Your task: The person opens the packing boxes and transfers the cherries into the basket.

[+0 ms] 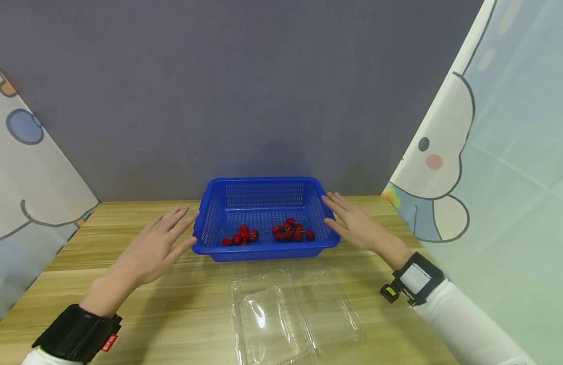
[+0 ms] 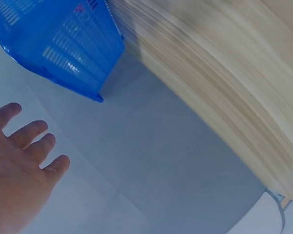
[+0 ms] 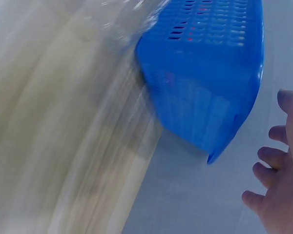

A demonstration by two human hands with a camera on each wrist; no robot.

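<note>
A blue plastic basket (image 1: 263, 252) sits on the wooden table against the grey backdrop. Two small groups of red cherries (image 1: 288, 233) lie inside it, with a few thin stems showing. My left hand (image 1: 155, 248) is spread at the basket's left side, its fingers straight and holding nothing. On the opposite side, my right hand (image 1: 354, 220) is also spread, with fingertips near the right rim. The wrist views show a gap between each hand and the basket. In front of the basket lies a clear plastic clamshell box (image 1: 272, 319), unfolded with its lid to the right.
The wooden table (image 1: 190, 314) ends at a grey backdrop (image 1: 263, 101) behind the basket. Cartoon-printed sheets flank it: the left sheet (image 1: 26, 167) and the right sheet (image 1: 505, 177). Each wrist wears a black band, such as the left band (image 1: 78, 332).
</note>
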